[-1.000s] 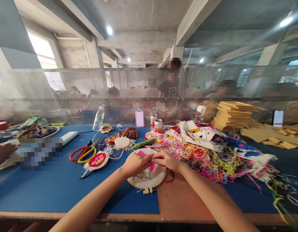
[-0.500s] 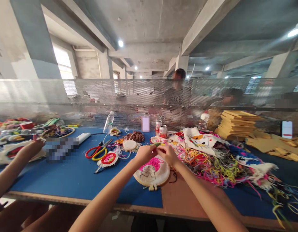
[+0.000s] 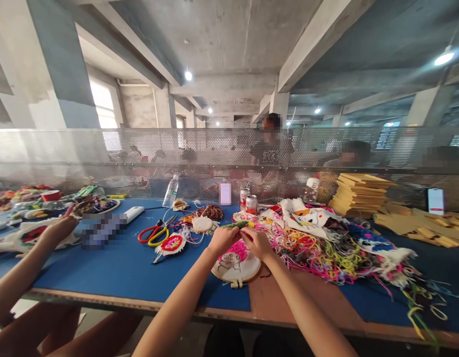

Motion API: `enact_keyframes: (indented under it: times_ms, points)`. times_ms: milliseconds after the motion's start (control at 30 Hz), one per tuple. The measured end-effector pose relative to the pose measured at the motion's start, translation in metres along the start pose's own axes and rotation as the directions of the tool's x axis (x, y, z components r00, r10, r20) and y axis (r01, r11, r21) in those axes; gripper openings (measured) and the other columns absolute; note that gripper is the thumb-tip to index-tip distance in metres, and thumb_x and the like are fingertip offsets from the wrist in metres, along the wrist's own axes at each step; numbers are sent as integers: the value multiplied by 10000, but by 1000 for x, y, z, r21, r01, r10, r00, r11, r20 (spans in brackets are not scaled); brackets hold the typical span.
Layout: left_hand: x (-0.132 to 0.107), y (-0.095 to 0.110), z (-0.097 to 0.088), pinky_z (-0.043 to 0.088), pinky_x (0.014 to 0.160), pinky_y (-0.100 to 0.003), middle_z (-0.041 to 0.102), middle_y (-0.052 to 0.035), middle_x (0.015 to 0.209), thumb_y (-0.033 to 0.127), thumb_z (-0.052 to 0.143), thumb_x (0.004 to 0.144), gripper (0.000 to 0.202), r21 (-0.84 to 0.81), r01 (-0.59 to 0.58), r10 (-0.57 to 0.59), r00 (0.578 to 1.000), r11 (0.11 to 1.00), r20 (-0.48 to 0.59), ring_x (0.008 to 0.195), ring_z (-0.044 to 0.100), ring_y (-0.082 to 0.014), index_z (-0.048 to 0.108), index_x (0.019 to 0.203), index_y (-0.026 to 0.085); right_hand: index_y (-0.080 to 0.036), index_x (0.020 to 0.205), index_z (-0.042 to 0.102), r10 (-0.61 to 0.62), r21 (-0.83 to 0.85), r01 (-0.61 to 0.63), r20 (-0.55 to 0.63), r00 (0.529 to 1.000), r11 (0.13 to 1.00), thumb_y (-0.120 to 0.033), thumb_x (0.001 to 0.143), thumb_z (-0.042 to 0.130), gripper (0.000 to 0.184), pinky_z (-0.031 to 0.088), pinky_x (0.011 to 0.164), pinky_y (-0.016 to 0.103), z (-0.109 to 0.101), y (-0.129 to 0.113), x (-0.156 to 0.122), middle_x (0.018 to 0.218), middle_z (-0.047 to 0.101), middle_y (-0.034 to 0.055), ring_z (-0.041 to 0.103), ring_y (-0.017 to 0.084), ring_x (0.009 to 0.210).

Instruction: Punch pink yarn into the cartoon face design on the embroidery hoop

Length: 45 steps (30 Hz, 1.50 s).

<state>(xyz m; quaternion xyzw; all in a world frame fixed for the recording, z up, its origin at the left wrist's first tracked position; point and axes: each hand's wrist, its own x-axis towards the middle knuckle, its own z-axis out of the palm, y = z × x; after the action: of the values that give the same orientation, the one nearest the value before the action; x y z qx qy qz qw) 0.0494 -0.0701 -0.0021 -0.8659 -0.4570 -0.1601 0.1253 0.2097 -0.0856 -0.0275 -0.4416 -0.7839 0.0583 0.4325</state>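
My left hand (image 3: 225,239) is closed around a slim green tool with a yellow end, which looks like a punch needle (image 3: 232,225). Against it, near the yellow end, the fingers of my right hand (image 3: 256,240) are pinched together; what is between them is too small to make out. Just below both hands lies a round embroidery hoop (image 3: 254,277) stretched with white cloth. The cloth carries a patch of pink yarn (image 3: 241,252) and a drawn outline, partly covered by my left hand. The hoop's clamp points toward me.
Left are scissors with red and yellow handles (image 3: 155,235), a small round embroidered piece (image 3: 172,244) and a bottle (image 3: 171,191). Cans (image 3: 251,204) stand behind my hands. A yarn heap (image 3: 326,258) and envelopes (image 3: 359,196) fill the right. Another person's hand (image 3: 63,225) works far left.
The view has shifted slightly. Both hands still meet above the hoop, and more of the green tool and its yellow end shows between them now.
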Motion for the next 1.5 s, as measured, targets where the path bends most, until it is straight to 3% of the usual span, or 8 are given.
enact_keyframes:
  times_ms: [300,567,700,833,967,1133,1300,1500]
  points:
    - [2,-19,-6,396,602,-259,675,-88,757,348,320,925,342,27,59,-58,998,998,-29,707,640,-212,612,860,182,-235,778,596,165,-5,-171,-242,956,985,-373,849,389,259,278,537,242,-11,22,3,602,589,19,533,178,564]
    - [3,-45,-14,382,622,-272,668,-97,768,385,333,912,349,46,221,-219,975,974,-43,754,629,-224,606,823,187,-222,698,524,451,317,-334,-450,771,888,-417,783,459,223,296,486,244,-27,62,7,516,482,-18,447,154,493]
    - [2,-53,-17,388,648,-273,676,-89,789,380,342,907,331,62,317,-314,948,946,-58,779,631,-223,609,846,195,-205,698,496,633,576,-341,-439,638,743,-419,868,355,308,354,440,238,-32,89,10,441,376,-64,383,117,398]
    - [1,-57,-17,403,661,-280,682,-93,803,375,354,902,325,71,404,-401,914,912,-56,790,639,-232,621,866,194,-135,906,555,779,756,-330,-359,514,566,-363,908,431,259,467,547,251,-38,109,11,713,565,-6,535,102,567]
    - [-1,-60,-17,430,667,-296,683,-117,851,419,310,910,404,71,503,-502,864,861,-40,812,642,-250,635,888,180,-149,1117,524,856,855,-301,-265,445,422,-323,882,518,293,509,753,368,-44,120,10,1087,565,68,585,177,899]
    - [-4,-62,-17,456,695,-318,672,-183,919,415,226,927,522,76,623,-626,780,778,12,862,643,-273,650,926,111,-152,1140,515,894,909,-267,-195,402,319,-314,881,520,305,498,789,394,-49,126,11,1127,550,76,574,194,946]
    - [-5,-67,-12,468,731,-347,651,-221,993,373,245,927,498,77,712,-716,689,698,113,930,628,-296,638,999,77,-144,1106,530,894,907,-247,-232,385,341,-314,887,512,279,511,751,364,-55,123,12,1074,572,68,589,174,892]
    - [-6,-73,-5,460,751,-367,655,-221,993,311,271,922,446,66,737,-732,650,673,203,968,613,-307,642,1018,83,-142,853,548,819,790,-278,-435,373,546,-309,893,417,216,512,610,281,-58,107,13,794,610,20,612,135,700]
